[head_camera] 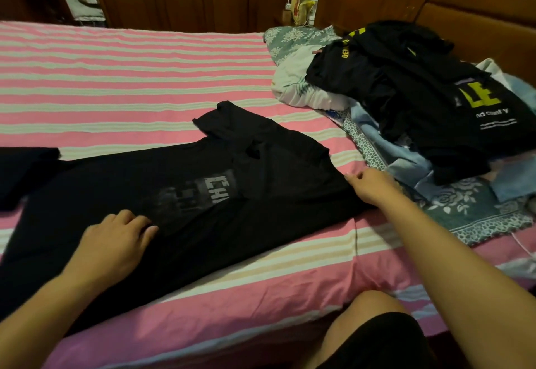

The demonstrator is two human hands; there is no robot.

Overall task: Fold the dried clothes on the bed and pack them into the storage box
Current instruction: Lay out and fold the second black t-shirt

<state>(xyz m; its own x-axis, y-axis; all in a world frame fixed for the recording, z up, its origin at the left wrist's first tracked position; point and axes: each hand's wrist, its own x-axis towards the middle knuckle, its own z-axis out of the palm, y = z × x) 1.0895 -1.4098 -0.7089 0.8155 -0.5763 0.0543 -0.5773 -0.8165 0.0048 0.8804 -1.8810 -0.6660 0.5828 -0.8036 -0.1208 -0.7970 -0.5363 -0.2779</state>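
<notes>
Pressing my left hand (116,241) flat with relaxed fingers on the black T-shirt (203,203) at lower left, I pinch its edge with my right hand (369,184) at centre right. The shirt lies spread across the striped bed (130,78), below the clothes pile (420,93) at upper right.

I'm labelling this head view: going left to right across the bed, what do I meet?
Folded black cloth → left hand → black T-shirt → right hand → pile of unfolded clothes.
</notes>
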